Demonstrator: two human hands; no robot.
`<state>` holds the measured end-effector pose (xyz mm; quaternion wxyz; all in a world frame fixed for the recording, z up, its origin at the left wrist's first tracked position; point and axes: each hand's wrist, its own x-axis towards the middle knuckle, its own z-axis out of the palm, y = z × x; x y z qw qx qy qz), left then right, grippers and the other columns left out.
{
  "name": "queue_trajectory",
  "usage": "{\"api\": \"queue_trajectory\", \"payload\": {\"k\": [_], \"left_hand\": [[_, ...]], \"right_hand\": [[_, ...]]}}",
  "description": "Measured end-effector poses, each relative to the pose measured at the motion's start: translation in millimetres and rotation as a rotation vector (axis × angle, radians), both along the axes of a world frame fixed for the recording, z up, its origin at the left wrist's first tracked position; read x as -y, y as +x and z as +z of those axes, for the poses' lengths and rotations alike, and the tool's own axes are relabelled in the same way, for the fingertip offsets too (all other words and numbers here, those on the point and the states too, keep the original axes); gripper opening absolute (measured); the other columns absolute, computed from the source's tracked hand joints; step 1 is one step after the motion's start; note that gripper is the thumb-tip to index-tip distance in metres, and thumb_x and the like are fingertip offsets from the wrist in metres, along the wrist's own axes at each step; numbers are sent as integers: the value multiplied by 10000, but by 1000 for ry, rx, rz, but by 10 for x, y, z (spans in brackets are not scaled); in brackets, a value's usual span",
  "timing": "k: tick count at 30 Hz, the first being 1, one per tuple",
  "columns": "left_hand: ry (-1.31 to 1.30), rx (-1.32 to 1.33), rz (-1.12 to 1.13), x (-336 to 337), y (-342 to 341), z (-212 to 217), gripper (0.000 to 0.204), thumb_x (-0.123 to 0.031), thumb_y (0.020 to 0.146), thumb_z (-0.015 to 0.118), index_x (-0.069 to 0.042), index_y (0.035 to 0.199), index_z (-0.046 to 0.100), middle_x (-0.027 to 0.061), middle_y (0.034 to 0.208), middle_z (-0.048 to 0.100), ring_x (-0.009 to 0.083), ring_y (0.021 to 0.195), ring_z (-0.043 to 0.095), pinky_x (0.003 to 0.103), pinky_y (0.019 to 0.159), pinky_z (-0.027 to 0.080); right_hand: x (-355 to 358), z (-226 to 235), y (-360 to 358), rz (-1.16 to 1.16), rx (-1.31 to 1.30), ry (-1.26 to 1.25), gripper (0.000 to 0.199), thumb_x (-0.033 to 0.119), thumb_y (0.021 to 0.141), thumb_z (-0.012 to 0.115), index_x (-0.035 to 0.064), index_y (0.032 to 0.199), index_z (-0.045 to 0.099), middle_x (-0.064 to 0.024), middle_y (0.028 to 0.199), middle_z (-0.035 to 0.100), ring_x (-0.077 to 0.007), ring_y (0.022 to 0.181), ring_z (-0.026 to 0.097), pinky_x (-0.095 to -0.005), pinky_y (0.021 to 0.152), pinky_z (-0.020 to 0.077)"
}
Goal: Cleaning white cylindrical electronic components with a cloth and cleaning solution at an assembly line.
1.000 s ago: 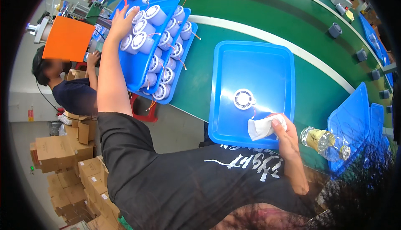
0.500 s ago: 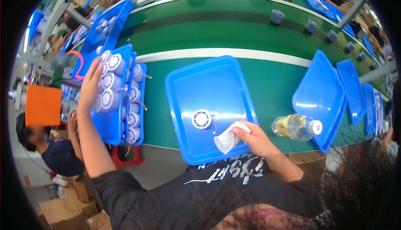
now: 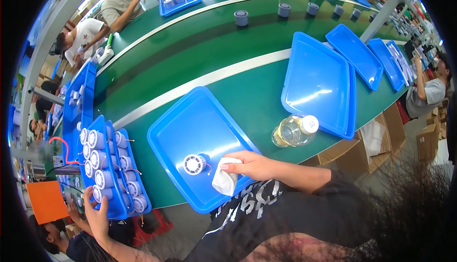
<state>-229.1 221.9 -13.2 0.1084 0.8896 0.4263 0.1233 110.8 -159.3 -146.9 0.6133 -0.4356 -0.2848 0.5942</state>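
1. Right hand (image 3: 250, 165) is pinching a soft white cloth (image 3: 224, 180), fingers closed on it, inside the blue tray (image 3: 190, 124).
2. Small round fan part (image 3: 194, 164) is sitting just beyond the fingertips; looks light and rigid, with a thin wire, so best gripped by the rim.
3. Left hand (image 3: 97, 214) is gripping the edge of the loaded tray (image 3: 112, 205), fingers curled around it.

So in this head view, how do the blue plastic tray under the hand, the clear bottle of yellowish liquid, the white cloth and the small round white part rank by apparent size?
1. Blue plastic tray, by far the largest.
2. Clear bottle of yellowish liquid.
3. White cloth in the right hand and small round white part: they look alike, and the hand hides part of the cloth.
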Motion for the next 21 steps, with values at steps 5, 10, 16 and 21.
{"api": "queue_trajectory", "payload": {"k": [5,10,16,21], "left_hand": [[154,12,-92,-283,-113,-90,461,-97,832,687,-1,1254,526,145,1174,593,203,966,603,292,820,485],[201,245,211,615,362,599,510,-88,821,728,20,1241,461,154,1191,542,254,1084,554,349,947,448],[-172,894,-344,1248,651,338,486,-96,872,678,-12,1292,448,147,1167,579,231,987,587,356,858,501],[-742,861,-445,1899,1197,-335,759,-304,696,782,11,1308,462,149,1238,548,220,1111,541,332,951,447]], "right_hand": [[37,77,-21,31,71,29,279,280,1015,510,26,1090,598,-14,977,611,-86,942,552,-270,837,448],[183,-2,6,-105,162,49,334,366,1017,495,58,1063,617,0,942,642,-82,925,565,-275,855,451],[228,92,-30,-71,194,3,346,376,1017,485,58,1054,617,-1,938,640,-90,923,569,-277,856,446],[261,274,-119,-35,78,-64,245,278,1000,534,44,1011,608,-5,862,600,-83,829,564,-255,742,466]]}}
